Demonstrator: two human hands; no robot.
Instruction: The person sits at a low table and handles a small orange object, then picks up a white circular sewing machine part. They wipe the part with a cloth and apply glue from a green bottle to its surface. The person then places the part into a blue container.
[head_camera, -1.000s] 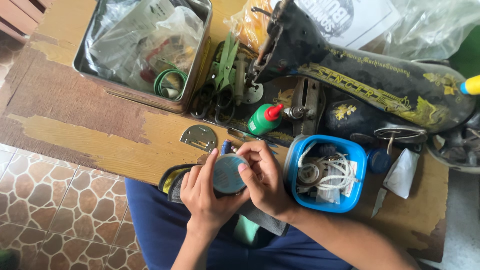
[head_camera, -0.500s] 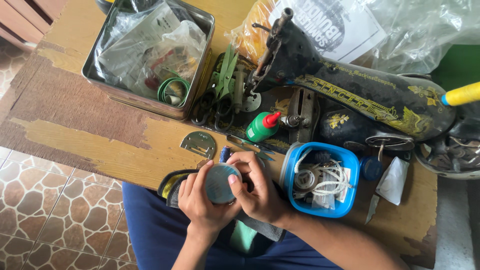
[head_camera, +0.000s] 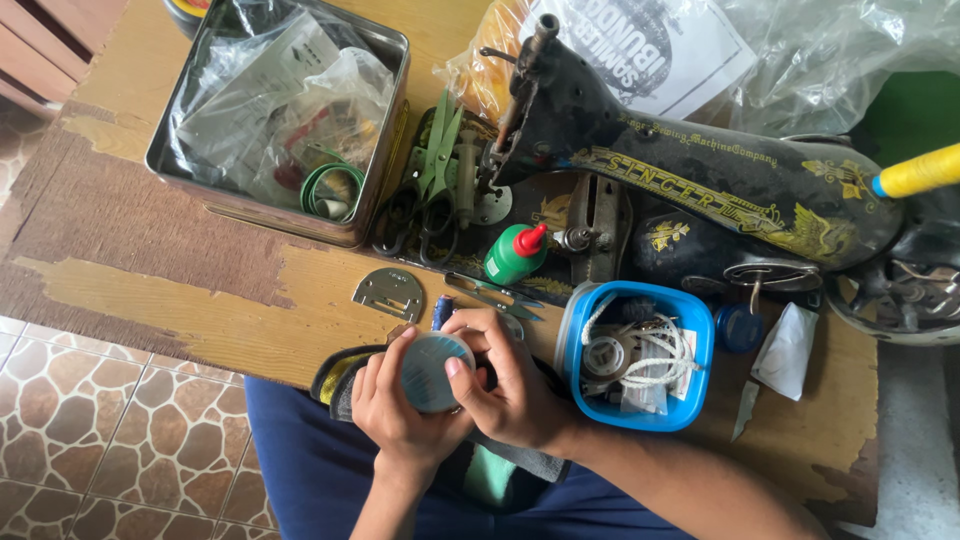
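Head view: both hands are gripping a small round grey tin (head_camera: 432, 372) over the lap at the table's (head_camera: 200, 310) near edge, left hand (head_camera: 400, 410) cupping it, right hand (head_camera: 510, 385) pinching its rim. Just beyond are sitting a blue tub (head_camera: 690, 320), a green bottle (head_camera: 512, 254) and a black sewing machine (head_camera: 700, 180).
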